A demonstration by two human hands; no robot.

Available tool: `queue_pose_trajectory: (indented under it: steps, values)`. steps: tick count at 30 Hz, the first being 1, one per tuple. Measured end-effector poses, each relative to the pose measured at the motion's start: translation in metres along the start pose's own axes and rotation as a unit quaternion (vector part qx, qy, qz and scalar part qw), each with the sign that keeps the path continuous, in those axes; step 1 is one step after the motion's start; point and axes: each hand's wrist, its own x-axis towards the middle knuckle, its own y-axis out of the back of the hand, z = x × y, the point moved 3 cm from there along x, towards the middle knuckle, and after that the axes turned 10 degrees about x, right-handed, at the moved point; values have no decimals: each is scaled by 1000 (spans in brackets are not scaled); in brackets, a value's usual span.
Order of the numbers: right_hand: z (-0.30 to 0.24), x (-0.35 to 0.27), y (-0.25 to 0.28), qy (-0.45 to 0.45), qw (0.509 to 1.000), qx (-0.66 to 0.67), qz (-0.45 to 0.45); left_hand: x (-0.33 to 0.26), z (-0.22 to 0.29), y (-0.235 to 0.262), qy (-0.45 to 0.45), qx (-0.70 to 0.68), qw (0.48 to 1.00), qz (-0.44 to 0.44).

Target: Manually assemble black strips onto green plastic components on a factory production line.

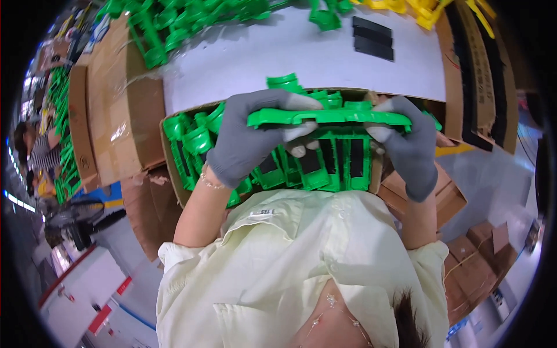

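Between my two hands a long green plastic part is held level, seen nearly edge-on. My left hand, in a grey glove with pale fingertips, pinches its left portion between thumb and fingers. At the other end my right hand, gloved the same way, closes on the part. Just beneath them stands an open cardboard box filled with similar green parts, several of which carry black rectangular pads. The hands and the held part hide some of the box's contents.
Beyond the box lies a white work surface with a heap of green parts, black strips and yellow parts. Large cartons flank it. A fan and another person are at the left.
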Motion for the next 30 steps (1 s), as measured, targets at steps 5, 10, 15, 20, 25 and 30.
queue_pose_trajectory:
  steps: [5, 10, 15, 20, 25, 30]
  values:
    - [-2, -4, -24, 61, 998, -2, 35, -7, 20, 19, -14, 110, 994, 3]
    - [-4, -3, -29, 64, 997, 27, -23, -30, 53, 95, -19, 245, 968, -44]
    - [20, -1, 8, 30, 995, 22, 98, -16, 13, 99, 114, 417, 891, -137]
    - [32, 9, 26, -22, 991, -1, 129, -5, 1, 77, 4, 683, 731, -18]
    - [49, 41, 69, 23, 973, -125, 194, 63, 44, 60, -191, 687, 696, 79]
    - [66, 88, 97, 68, 926, -312, 203, 186, 42, 5, -295, 695, 653, 58]
